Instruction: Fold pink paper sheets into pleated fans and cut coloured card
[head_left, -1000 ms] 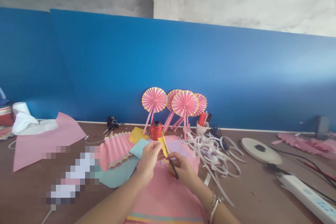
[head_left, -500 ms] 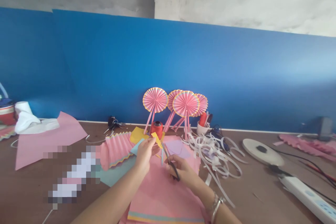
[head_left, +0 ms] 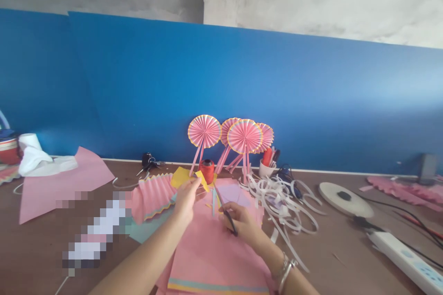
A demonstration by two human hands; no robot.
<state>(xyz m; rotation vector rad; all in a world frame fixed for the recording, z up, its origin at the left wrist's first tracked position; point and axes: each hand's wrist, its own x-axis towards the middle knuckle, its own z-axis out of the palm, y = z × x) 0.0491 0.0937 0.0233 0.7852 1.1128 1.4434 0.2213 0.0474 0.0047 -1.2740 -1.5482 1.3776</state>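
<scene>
Between the fingers of my left hand [head_left: 187, 197] is a small piece of yellow paper [head_left: 202, 180]. My right hand [head_left: 239, 222] is closed around the dark handles of a pair of scissors [head_left: 228, 217], whose blades point up and away, just right of the yellow piece and apart from it. Beneath both hands lies a stack of pink paper [head_left: 218, 258] with a blue and yellow striped edge. A lilac paper [head_left: 235, 195] and small yellow and blue scraps rest on its far end. Beside my left hand sits a pleated pink paper strip [head_left: 154, 197].
Pink pleated paper fans [head_left: 245, 136] lean against the blue panel [head_left: 155, 78], behind a red thread spool [head_left: 206, 171]. To the right are tangled white strips [head_left: 285, 203], a pen cup [head_left: 266, 168], a round pale disc [head_left: 346, 200] and a power strip [head_left: 404, 258]. Keys [head_left: 151, 162] lie at the back.
My left hand has moved slightly left with the yellow paper, opening a gap from the scissors. My right hand has barely moved.
</scene>
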